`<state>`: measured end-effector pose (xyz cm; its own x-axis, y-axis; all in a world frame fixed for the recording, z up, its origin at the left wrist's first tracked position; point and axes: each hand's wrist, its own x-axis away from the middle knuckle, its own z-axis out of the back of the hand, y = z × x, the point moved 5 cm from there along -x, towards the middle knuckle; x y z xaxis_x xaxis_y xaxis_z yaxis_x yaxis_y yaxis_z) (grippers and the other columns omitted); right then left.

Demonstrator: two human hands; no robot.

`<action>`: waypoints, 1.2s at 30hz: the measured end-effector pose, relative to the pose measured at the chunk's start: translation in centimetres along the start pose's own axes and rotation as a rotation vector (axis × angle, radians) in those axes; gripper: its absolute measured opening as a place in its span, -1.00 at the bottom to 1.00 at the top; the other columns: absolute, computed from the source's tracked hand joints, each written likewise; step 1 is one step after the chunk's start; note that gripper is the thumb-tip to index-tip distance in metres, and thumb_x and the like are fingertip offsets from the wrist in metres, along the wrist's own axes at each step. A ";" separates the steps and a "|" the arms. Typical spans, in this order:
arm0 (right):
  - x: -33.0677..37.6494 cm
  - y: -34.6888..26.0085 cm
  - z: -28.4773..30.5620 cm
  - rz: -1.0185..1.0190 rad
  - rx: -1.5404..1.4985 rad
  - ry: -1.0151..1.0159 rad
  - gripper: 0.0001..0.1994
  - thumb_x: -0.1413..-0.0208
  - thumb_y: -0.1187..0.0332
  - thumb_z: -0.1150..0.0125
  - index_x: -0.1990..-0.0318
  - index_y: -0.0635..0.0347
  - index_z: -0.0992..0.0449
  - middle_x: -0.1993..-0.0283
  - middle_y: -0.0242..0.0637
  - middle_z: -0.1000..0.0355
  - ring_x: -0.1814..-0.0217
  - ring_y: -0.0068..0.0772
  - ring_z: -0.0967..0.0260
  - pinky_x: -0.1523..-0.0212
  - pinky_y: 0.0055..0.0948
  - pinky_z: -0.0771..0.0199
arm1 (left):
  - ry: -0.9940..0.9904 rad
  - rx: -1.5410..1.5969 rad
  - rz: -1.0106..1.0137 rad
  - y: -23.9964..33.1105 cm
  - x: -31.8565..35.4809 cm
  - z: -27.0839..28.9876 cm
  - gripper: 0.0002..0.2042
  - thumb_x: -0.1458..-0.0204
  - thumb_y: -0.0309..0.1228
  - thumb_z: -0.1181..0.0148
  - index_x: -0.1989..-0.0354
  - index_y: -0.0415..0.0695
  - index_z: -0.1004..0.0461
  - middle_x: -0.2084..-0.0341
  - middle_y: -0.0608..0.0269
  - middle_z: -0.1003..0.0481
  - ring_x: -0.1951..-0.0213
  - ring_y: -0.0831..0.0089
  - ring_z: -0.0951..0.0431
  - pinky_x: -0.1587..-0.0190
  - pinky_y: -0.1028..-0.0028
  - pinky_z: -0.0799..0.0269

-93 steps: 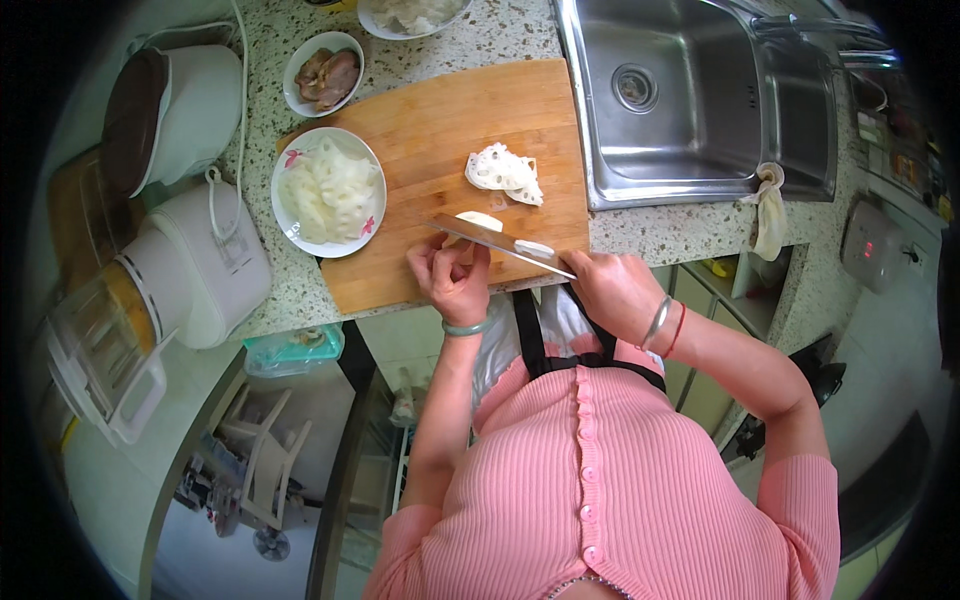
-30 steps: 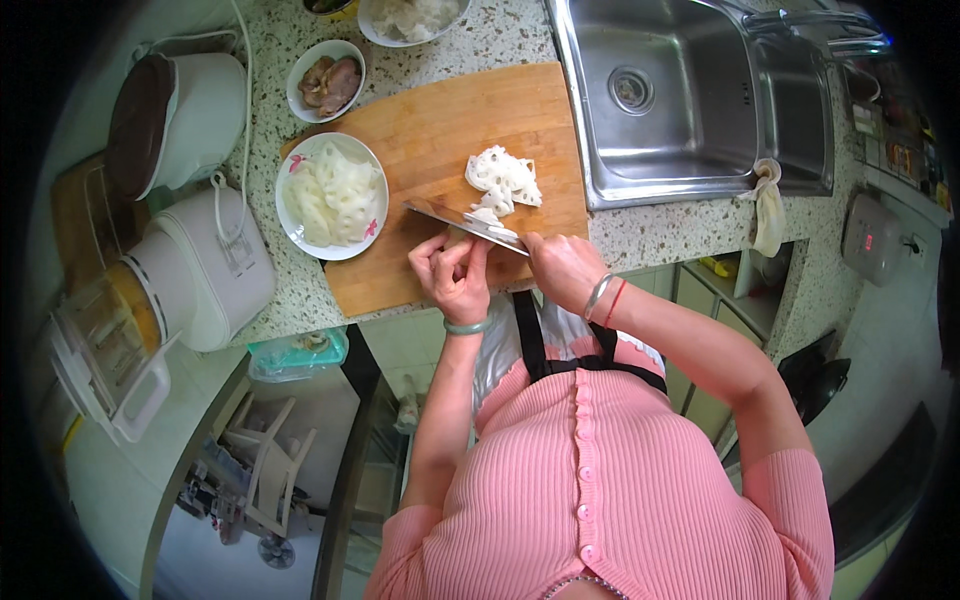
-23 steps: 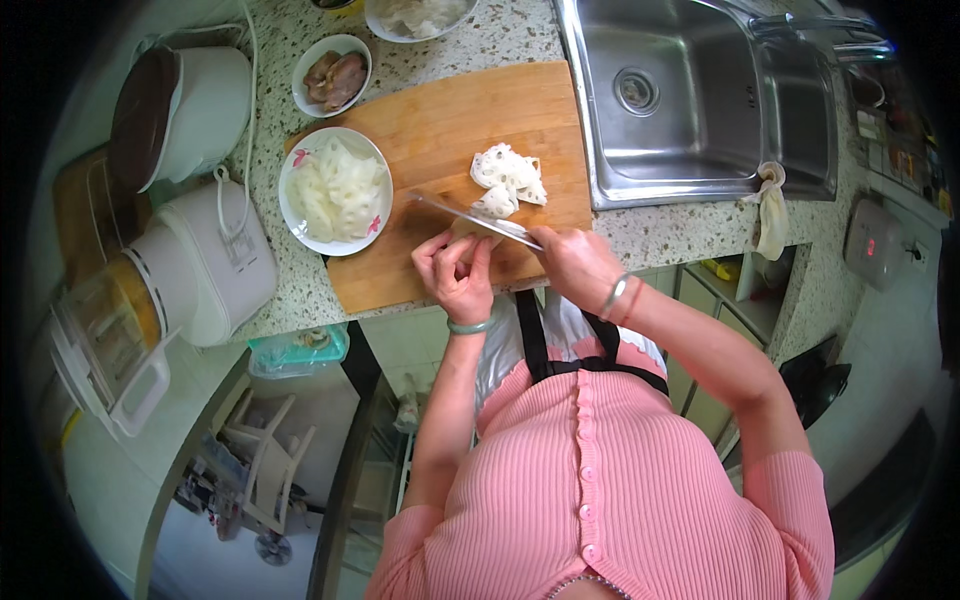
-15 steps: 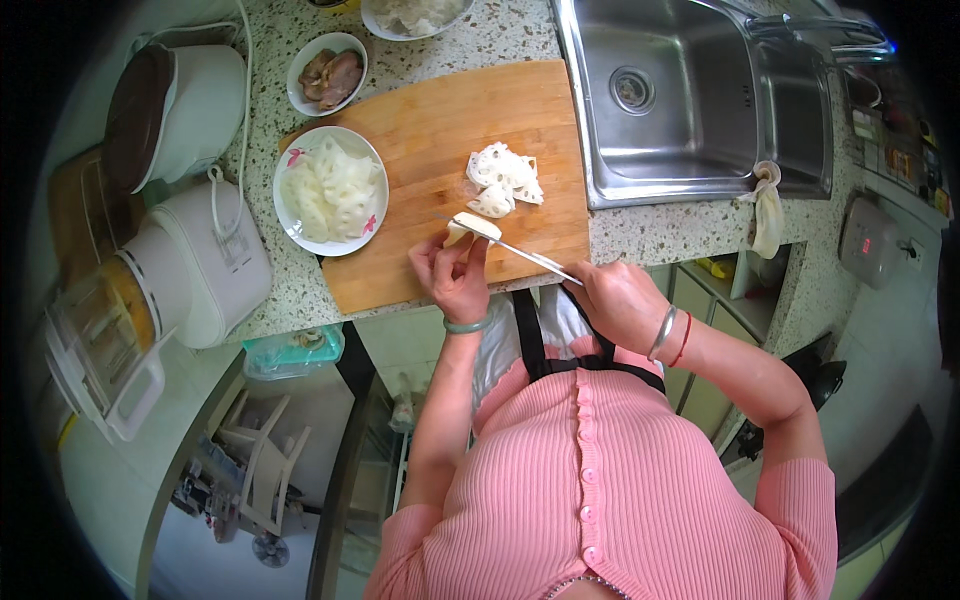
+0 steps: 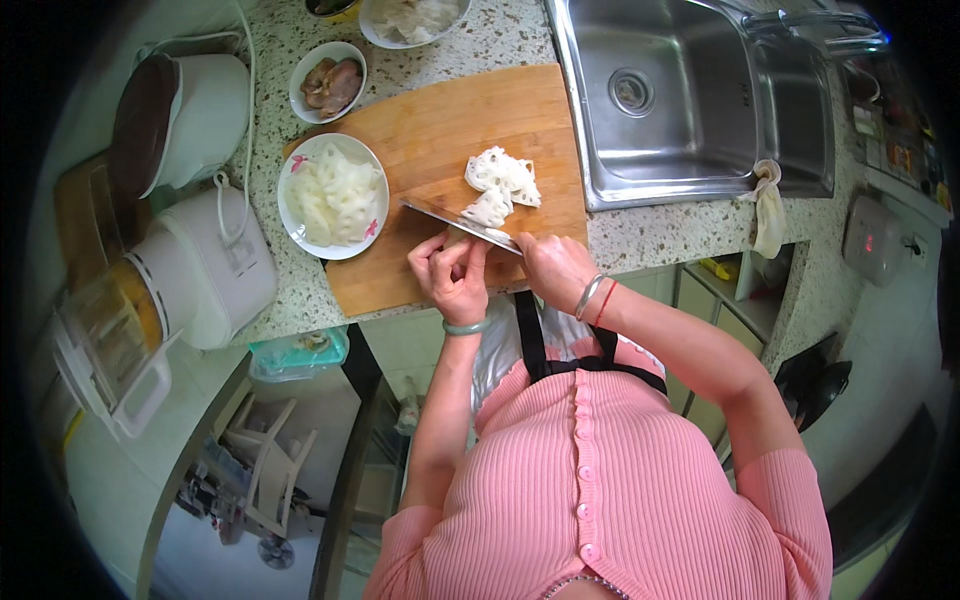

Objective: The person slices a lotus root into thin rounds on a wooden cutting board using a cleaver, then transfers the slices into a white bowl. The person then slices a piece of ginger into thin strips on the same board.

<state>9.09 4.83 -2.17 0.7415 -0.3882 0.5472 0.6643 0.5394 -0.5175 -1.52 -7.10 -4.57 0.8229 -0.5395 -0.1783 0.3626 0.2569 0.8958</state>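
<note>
My right hand [image 5: 553, 268] grips a kitchen knife [image 5: 440, 212] by its handle end, the blade pointing to the left across the wooden cutting board [image 5: 430, 120]. Close against the blade, my left hand [image 5: 456, 280] has its fingers curled round a pale piece of lotus root [image 5: 457, 237], mostly hidden by the knife and fingers. Just beyond the blade lies a loose pile of white lotus root slices [image 5: 502, 178] with holes in them. More pale slices [image 5: 335, 195] fill a white plate [image 5: 284, 208] on the board's left side.
A small bowl [image 5: 297, 98] of brown meat pieces and another bowl [image 5: 368, 30] of whitish food stand beyond the board. To the right is a steel sink [image 5: 690, 100] with a cloth [image 5: 767, 215] over its edge. White appliances [image 5: 215, 255] line the left side.
My right hand has moved left and a little forward with the knife, whose blade now reaches farther left past the lotus root. My left hand has stayed nearly in place.
</note>
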 end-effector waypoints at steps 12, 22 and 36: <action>2.6 0.5 6.0 0.068 0.018 0.305 -0.66 -0.02 0.42 -0.22 0.03 0.10 -0.30 0.35 -0.09 -0.48 0.38 0.08 -0.47 0.42 -0.05 -0.46 | -0.009 -0.185 -0.043 2.0 -1.5 0.8 -0.75 0.00 -0.52 -0.33 0.13 -0.14 -0.50 0.09 0.11 -0.38 0.18 0.28 -0.46 0.20 0.37 -0.44; 3.1 0.8 7.2 0.095 -0.033 0.455 -0.54 0.10 0.40 -0.38 0.04 0.14 -0.30 0.23 -0.12 -0.42 0.23 -0.01 -0.45 0.22 -0.14 -0.46 | -0.043 -0.079 0.137 2.3 -2.3 2.5 -0.80 -0.05 -0.52 -0.30 0.14 -0.15 -0.53 0.09 0.20 -0.42 0.19 0.36 -0.43 0.16 0.42 -0.42; 5.4 1.2 8.1 0.141 0.160 0.452 -0.57 0.11 0.42 -0.31 0.04 0.11 -0.35 0.25 -0.22 -0.40 0.20 -0.17 -0.45 0.21 -0.24 -0.44 | -0.339 -0.466 -0.312 7.8 -7.3 -4.1 -0.87 0.01 -0.33 -0.29 0.27 0.16 -0.64 0.28 0.47 -0.47 0.21 0.41 -0.47 0.11 0.30 -0.22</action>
<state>13.11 9.45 5.48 0.8135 -0.5689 0.1208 0.5578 0.7043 -0.4391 -2.88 2.14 2.00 0.4926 -0.8482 -0.1949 0.7762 0.3269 0.5391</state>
